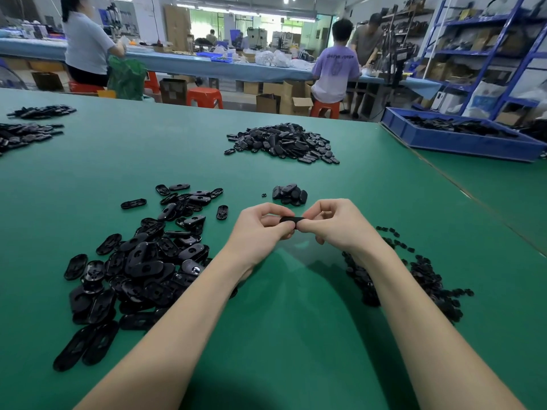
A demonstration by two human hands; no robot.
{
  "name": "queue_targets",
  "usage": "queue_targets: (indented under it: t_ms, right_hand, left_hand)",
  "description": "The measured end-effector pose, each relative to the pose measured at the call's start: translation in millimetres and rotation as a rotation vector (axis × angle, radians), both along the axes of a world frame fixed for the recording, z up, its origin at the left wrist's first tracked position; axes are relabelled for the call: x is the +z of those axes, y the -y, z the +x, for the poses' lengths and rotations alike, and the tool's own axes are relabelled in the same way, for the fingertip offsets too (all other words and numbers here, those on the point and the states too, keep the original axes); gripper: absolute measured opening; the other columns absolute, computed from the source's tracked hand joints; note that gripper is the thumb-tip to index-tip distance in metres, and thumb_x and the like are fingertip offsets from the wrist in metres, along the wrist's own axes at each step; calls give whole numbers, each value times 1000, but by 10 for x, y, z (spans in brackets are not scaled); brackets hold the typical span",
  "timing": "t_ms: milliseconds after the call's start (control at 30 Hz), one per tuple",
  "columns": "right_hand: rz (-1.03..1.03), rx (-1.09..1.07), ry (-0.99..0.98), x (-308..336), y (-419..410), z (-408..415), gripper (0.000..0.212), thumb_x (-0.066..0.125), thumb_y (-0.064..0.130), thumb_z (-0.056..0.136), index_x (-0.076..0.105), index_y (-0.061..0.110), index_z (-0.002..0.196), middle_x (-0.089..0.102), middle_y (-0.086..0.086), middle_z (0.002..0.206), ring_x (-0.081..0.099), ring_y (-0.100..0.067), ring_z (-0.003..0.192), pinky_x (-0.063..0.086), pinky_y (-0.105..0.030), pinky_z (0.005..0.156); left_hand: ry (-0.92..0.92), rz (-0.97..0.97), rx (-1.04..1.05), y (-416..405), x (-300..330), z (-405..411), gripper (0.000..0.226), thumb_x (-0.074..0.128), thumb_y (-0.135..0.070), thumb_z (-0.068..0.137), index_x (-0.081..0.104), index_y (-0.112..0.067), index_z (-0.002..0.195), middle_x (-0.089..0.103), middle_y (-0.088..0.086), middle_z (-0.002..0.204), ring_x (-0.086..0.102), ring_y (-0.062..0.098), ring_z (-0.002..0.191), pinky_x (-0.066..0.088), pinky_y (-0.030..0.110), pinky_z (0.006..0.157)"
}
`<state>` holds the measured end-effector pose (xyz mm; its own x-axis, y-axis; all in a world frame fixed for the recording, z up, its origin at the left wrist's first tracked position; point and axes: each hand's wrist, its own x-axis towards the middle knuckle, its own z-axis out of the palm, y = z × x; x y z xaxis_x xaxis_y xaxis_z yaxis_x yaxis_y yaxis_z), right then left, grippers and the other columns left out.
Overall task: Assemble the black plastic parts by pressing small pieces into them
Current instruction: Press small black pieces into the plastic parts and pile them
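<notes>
Black plastic part [291,221] is pinched between left hand [260,229] and right hand [337,224] (both grasping its ends) above the tabletop [296,291].

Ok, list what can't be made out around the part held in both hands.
- Held black part, head view: the fingers of the left hand and right hand cover its ends, so whether a small piece is seated is unclear.
- Pile of small pieces: partly hidden by the right forearm, individual shapes too small.
- Blue bin: cut off by the right edge.
</notes>
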<state>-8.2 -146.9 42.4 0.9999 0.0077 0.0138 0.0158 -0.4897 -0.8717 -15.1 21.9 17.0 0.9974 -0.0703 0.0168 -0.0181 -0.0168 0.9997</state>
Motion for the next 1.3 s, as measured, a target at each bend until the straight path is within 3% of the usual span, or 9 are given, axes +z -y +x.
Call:
queue_targets:
  t_ms: [400, 533, 633, 767, 933, 1033, 1133, 1233, 1300]
  right_hand:
    - [-9, -26, 4, -71, -30, 13, 18, 81, 22, 76, 64, 19, 72, 56, 13, 50, 51, -8, 48, 42, -20, 55]
    - [-21, -18, 47, -50, -47, -12, 21, 83, 26, 74, 63, 19, 71, 59, 9, 50, 51, -5, 44, 38, -11, 46]
    - [56, 3, 8, 5, -11, -12, 16, 80, 19, 79, 65, 19, 73, 61, 4, 56, 55, -6, 47, 36, -15, 46]
    - [153, -6, -102, 19, 66, -10, 10, 80, 19, 82, 71, 18, 80, 65, 8, 62, 55, -8, 48, 36, -16, 44]
    - [196, -30, -133, -23, 62, 2, 14, 79, 30, 87, 74, 19, 93, 74, 11, 70, 57, -7, 49, 39, -18, 50]
    - [158, -42, -131, -21, 75, 35, 28, 75, 48, 88, 74, 21, 96, 76, 14, 74, 60, -4, 50, 43, -20, 55]
    - [97, -16, -126, -19, 90, 51, 39, 65, 59, 93, 74, 21, 96, 76, 14, 76, 61, -6, 52, 44, -23, 57]
    - [89, 39, -185, -17, 111, 39, 45, 51, 60, 100, 73, 21, 98, 77, 8, 79, 61, -11, 55, 43, -27, 60]
    - [45, 77, -226, -10, 144, 33, 49, 46, 62, 101, 73, 21, 99, 78, 6, 82, 62, -11, 56, 43, -28, 62]
  left_hand:
    - [36, 150, 108, 52, -78, 41, 12, 76, -14, 84, 73, -25, 88, 76, 2, 85, 74, 19, 84, 59, 40, 89]
    - [58, 138, 83, 42, -58, 32, 12, 75, -11, 86, 72, -22, 90, 76, 6, 88, 74, 19, 84, 59, 35, 87]
    - [131, 97, -14, -27, 4, 20, 16, 72, -5, 88, 72, -20, 94, 75, 5, 90, 72, 15, 83, 56, 26, 86]
    - [264, 339, -22, -82, 10, 8, 22, 71, -6, 88, 76, -24, 99, 75, -3, 91, 70, 7, 80, 53, 15, 71]
    - [422, 568, 2, -109, -57, 56, 17, 73, -14, 87, 75, -24, 100, 72, -12, 89, 66, 6, 76, 50, 12, 72]
    - [396, 633, 112, -183, -109, 190, 9, 76, -26, 84, 71, -30, 91, 71, -19, 81, 64, 0, 68, 43, 4, 67]
    - [329, 600, 260, -150, -119, 414, 8, 76, -35, 82, 71, -30, 85, 70, -21, 75, 64, -2, 65, 51, 16, 72]
    - [203, 579, 393, -64, -46, 702, 14, 73, -44, 81, 71, -31, 84, 67, -22, 72, 68, 9, 84, 52, 27, 80]
    - [118, 610, 446, -15, -2, 867, 18, 72, -49, 82, 73, -32, 87, 71, -18, 80, 68, 15, 93, 47, 27, 77]
